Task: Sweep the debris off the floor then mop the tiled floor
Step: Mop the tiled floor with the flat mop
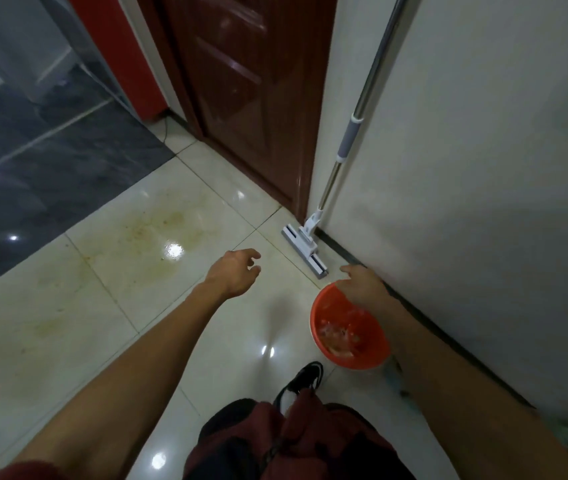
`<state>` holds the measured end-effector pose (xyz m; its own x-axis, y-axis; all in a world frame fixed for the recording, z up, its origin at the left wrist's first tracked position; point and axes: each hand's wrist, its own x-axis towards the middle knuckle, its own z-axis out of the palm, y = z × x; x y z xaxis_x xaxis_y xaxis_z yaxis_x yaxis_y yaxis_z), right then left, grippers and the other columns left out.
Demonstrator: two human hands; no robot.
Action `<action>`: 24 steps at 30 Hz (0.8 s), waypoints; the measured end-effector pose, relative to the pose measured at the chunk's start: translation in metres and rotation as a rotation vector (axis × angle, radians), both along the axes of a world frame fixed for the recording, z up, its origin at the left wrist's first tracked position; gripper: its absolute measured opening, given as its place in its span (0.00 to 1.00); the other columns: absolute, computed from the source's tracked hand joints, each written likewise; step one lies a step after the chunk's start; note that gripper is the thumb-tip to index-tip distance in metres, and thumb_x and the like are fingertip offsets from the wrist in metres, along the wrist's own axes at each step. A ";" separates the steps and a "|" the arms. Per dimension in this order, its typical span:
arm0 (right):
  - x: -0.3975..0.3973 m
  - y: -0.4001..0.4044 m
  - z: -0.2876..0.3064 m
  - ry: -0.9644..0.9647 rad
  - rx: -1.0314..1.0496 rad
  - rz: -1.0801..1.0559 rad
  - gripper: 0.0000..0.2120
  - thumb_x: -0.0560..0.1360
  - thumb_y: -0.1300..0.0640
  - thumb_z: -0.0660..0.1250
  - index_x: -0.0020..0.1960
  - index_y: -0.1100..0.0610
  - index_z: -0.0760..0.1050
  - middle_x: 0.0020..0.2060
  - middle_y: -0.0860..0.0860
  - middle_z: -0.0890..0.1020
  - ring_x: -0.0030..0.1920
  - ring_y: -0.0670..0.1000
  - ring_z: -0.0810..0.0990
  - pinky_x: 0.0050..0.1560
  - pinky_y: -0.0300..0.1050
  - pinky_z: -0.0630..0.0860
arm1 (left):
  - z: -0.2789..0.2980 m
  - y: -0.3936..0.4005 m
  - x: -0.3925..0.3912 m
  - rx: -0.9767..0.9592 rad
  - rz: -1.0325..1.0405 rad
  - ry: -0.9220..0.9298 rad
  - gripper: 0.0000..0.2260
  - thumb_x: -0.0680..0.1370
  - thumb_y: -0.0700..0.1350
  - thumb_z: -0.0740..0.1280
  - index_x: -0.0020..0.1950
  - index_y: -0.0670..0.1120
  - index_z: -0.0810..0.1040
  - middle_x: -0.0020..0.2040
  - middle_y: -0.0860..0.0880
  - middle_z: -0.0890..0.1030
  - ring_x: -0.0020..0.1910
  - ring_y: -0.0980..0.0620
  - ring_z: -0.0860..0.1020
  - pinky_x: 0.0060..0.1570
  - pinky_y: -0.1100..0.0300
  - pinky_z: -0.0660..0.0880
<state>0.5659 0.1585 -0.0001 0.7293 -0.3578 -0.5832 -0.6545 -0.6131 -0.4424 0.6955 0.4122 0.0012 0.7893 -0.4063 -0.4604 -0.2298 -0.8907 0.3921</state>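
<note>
The tiled floor (206, 341) is pale and glossy, with ceiling light reflected as bright spots. A yellowish-brown stain (151, 233) with small specks spreads over the tile at the left of centre, near the border where the pale tiles meet a strip of dark grey tiles (43, 168).

A mop (341, 164) leans against the white wall (483, 168) just right of a dark brown door (251, 91). Its flat white head rests on the floor at the foot of the wall, beside the door frame's lower corner; its metal shaft with a grey sleeve rises toward the upper edge of the view.

An orange bucket (348, 327) stands on the floor close to the dark skirting of the wall, just nearer the person than the mop head. It holds water, whose surface looks disturbed.

The left hand (234, 271) is extended over bare floor, fingers loosely curled and holding nothing. The right hand (362, 285) is above the far rim of the bucket, with one finger stretched toward the mop head. Whether it touches the rim cannot be told, and the state of its other fingers is hidden by the back of the hand.

A black shoe (303, 379) is planted on the floor just left of the bucket, below dark red clothing (296, 441) at the bottom edge.
</note>
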 end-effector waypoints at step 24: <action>0.270 -0.144 0.038 -0.241 0.082 -0.524 0.25 0.80 0.52 0.67 0.75 0.56 0.69 0.71 0.55 0.73 0.68 0.52 0.74 0.71 0.48 0.70 | -0.027 -0.264 0.311 -0.391 -0.263 0.257 0.15 0.80 0.41 0.70 0.67 0.45 0.78 0.57 0.43 0.83 0.55 0.44 0.82 0.62 0.51 0.77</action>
<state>0.8364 0.0149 0.0381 0.5829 -0.6671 -0.4639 -0.7362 -0.1921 -0.6489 1.0068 0.1485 -0.0256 0.5191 -0.7554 -0.4000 -0.2786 -0.5919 0.7563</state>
